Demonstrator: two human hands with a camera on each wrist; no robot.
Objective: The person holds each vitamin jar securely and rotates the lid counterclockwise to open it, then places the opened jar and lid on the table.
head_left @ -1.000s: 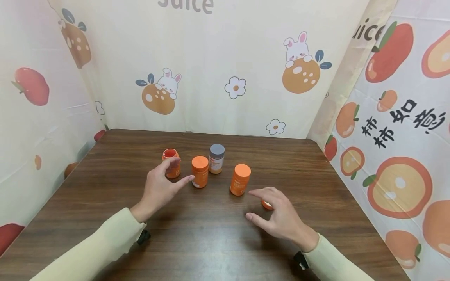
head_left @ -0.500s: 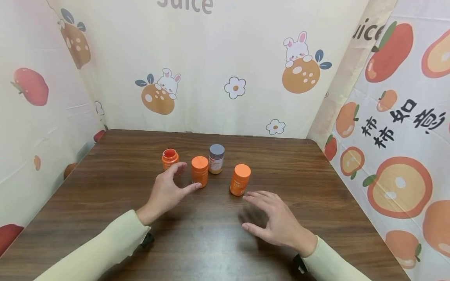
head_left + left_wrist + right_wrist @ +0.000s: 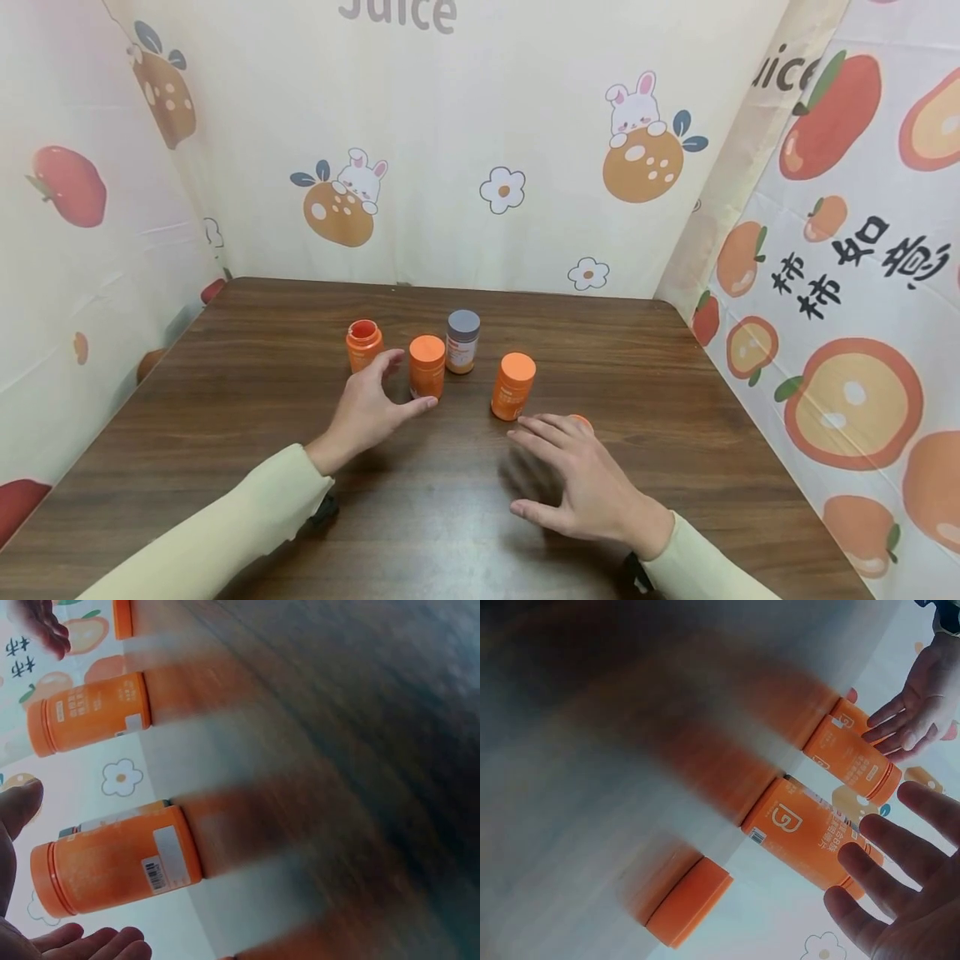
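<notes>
My left hand (image 3: 367, 412) is just in front of a capped orange bottle (image 3: 427, 367), thumb and fingers spread apart. In the left wrist view, that bottle (image 3: 116, 859) shows between the thumb and the fingers. Behind the hand is an orange bottle without its cap (image 3: 364, 343), red inside, partly hidden. My right hand (image 3: 581, 475) hovers with relaxed fingers near the base of another capped orange bottle (image 3: 513, 386). A loose orange cap (image 3: 582, 422) shows just past the right hand, mostly hidden by it; the right wrist view shows the whole cap (image 3: 690, 902) on the table.
A bottle with a grey cap and pale label (image 3: 462, 342) stands behind the middle orange bottle. All stand on a dark wood table (image 3: 450, 533). Fruit-printed cloth (image 3: 420, 125) hangs along the table's back and sides.
My left hand has moved right and slightly nearer, from the uncapped bottle to the middle orange one. My right hand has shifted a little left and nearer. The bottles stay put.
</notes>
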